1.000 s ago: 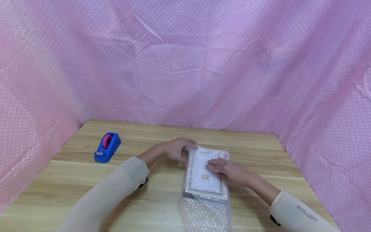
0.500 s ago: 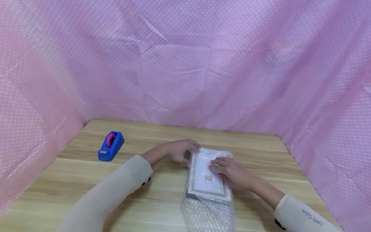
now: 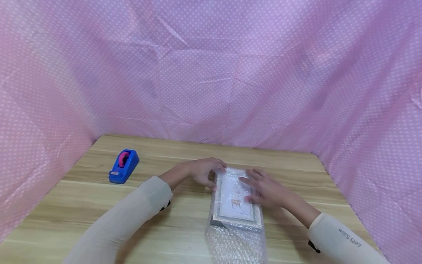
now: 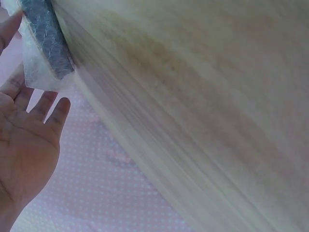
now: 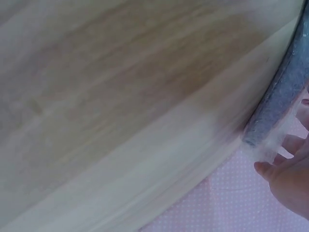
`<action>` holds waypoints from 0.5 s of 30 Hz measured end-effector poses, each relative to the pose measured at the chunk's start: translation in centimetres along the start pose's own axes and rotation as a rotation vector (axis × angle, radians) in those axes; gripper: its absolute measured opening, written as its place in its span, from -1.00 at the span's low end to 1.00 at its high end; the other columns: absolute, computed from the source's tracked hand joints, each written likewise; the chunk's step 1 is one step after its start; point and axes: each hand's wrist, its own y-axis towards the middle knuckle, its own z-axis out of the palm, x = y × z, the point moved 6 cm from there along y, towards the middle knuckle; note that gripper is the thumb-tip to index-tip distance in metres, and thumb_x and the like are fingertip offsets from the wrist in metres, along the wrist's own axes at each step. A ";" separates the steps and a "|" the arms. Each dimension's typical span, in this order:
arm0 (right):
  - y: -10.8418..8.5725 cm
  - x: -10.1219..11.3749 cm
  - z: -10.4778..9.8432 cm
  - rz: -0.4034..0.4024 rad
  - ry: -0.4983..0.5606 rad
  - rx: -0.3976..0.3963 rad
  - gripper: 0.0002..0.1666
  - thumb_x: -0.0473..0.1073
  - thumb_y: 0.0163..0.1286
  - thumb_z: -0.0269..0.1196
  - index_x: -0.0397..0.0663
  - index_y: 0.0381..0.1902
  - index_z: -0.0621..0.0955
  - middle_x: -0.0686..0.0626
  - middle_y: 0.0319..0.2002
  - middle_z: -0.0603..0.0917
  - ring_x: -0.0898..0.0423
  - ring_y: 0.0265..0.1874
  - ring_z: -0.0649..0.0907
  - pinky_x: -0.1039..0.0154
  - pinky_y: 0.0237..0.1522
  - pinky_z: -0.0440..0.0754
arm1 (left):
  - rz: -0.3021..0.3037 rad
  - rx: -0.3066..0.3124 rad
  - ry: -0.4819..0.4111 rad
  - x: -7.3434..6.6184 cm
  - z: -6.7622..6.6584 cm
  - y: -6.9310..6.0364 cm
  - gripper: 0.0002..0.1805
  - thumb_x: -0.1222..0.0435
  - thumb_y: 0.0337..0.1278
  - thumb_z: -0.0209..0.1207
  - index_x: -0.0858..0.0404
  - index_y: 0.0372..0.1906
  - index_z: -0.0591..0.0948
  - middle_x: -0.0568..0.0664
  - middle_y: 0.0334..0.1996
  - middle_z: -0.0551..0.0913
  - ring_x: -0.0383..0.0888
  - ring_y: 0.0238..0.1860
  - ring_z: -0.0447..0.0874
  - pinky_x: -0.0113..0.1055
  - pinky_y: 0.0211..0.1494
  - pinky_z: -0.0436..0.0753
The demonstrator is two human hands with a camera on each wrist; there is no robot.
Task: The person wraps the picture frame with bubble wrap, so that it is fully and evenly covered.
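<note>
A picture frame [image 3: 235,200], with a small chair drawing on its white sheet, lies on the table inside clear bubble wrap [image 3: 237,242]. The wrap runs on past the frame's near edge. At the frame's upper left corner is my left hand [image 3: 202,172], its thumb by the left edge and its fingertips at the far end of the wrap. In the left wrist view its fingers [image 4: 59,113] look mostly straight. My right hand [image 3: 268,189] rests over the frame's right side with spread fingers. Beside its fingers, the right wrist view shows the wrapped dark side edge [image 5: 277,108].
A blue tape dispenser [image 3: 123,166] with a pink roll stands at the left of the wooden table [image 3: 171,234]. Pink dotted cloth [image 3: 211,91] hangs behind the table and along both sides.
My right hand has spread its fingers and shifted toward the frame's far right edge. My left hand keeps its place at the upper left corner. The view sways slightly.
</note>
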 end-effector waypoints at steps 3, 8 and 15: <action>0.0 0.0 0.1 -0.001 0.007 0.013 -0.19 0.21 0.40 0.33 -0.07 0.46 0.46 -0.44 0.45 0.32 -0.50 0.39 0.33 -0.39 0.35 0.35 | -0.011 0.003 -0.025 0.1 0.0 -0.1 -0.16 -0.08 0.14 0.42 0.21 0.44 0.45 0.00 0.53 0.30 0.01 0.55 0.16 -0.10 0.60 0.16; 0.0 0.1 0.2 0.016 0.031 0.044 -0.18 0.19 0.43 0.31 -0.11 0.49 0.42 -0.48 0.46 0.27 -0.52 0.42 0.27 -0.36 0.38 0.31 | -0.029 -0.011 -0.026 0.0 0.2 -0.2 -0.08 -0.21 0.13 0.37 0.18 0.48 0.40 -0.03 0.54 0.27 -0.02 0.56 0.13 -0.11 0.59 0.17; -0.2 0.7 0.4 0.050 0.017 0.097 -0.13 0.18 0.47 0.26 -0.17 0.54 0.32 -0.53 0.48 0.15 -0.55 0.44 0.17 -0.33 0.38 0.30 | -0.037 -0.038 0.009 -0.7 0.3 -0.1 -0.02 -0.23 0.10 0.37 0.04 0.56 0.30 -0.06 0.52 0.28 -0.03 0.52 0.16 -0.04 0.53 0.30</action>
